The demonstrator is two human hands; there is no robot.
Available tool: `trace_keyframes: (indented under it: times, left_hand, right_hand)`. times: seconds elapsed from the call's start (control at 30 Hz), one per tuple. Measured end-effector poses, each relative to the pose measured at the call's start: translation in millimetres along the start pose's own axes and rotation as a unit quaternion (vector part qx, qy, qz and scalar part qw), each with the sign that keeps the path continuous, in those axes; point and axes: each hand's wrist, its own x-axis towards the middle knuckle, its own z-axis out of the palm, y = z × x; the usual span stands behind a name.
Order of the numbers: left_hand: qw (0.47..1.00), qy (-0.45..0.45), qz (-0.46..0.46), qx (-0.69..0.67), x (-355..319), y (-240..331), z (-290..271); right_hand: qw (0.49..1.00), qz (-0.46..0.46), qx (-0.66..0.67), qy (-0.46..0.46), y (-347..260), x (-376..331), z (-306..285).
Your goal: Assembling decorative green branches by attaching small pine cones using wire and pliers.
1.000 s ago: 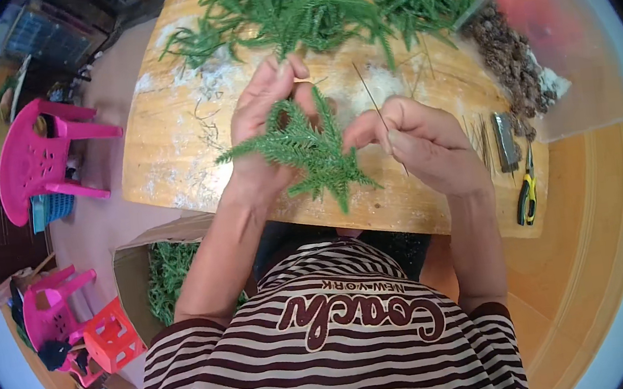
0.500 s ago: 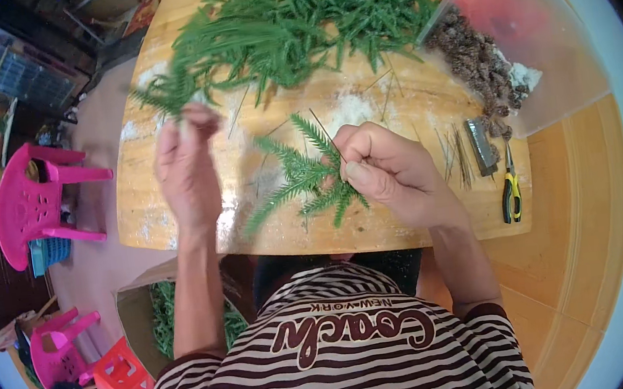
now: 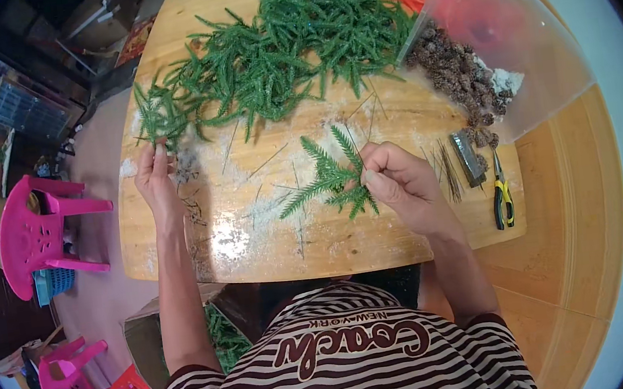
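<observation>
Low over the middle of the table, my right hand is closed on a small cluster of green artificial pine sprigs, pinching it between thumb and fingers. A thin dark wire sticks up from the same grip. At the table's left side my left hand has its fingertips closed on the stem end of another pine sprig. That sprig points away from me, beside the left end of a big heap of pine sprigs.
On the right, a clear plastic bin lies tipped, with pine cones spilling out. Nearer are loose wires, a dark grey block and yellow-black pliers. White flakes dust the wooden table. A cardboard box of greenery stands below.
My left hand has moved left and nearer to me, with the sprig still at its fingertips. My right hand keeps its grip on the cluster. The whole view has shifted slightly.
</observation>
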Motion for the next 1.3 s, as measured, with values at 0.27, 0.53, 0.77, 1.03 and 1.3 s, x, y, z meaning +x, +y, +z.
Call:
trace_keyframes:
  times: [0.27, 0.53, 0.77, 1.03, 1.3]
  left_hand:
    - [0.997, -0.03, -0.033, -0.063, 11.5, -11.8, 0.1]
    - [0.997, -0.027, 0.054, -0.057, 52.7, 16.5, -11.9]
    - [0.991, -0.035, 0.094, -0.084, 108.0, 52.8, 10.5]
    - [0.978, -0.119, 0.114, -0.13, 228.1, 58.9, 78.7]
    - [0.975, -0.174, 0.132, 0.03, 336.8, 45.1, 166.4]
  right_hand:
    - [1.0, 0.011, -0.019, -0.004, 11.9, 11.8, 8.1]
    - [0.999, 0.03, -0.041, 0.013, 26.0, 33.7, 1.3]
    - [0.998, 0.035, -0.052, 0.018, 30.1, 50.8, -12.2]
    - [0.996, 0.029, -0.082, 0.014, 29.6, 76.3, -34.7]
    - [0.991, 0.024, -0.134, 0.007, 27.1, 100.7, -55.6]
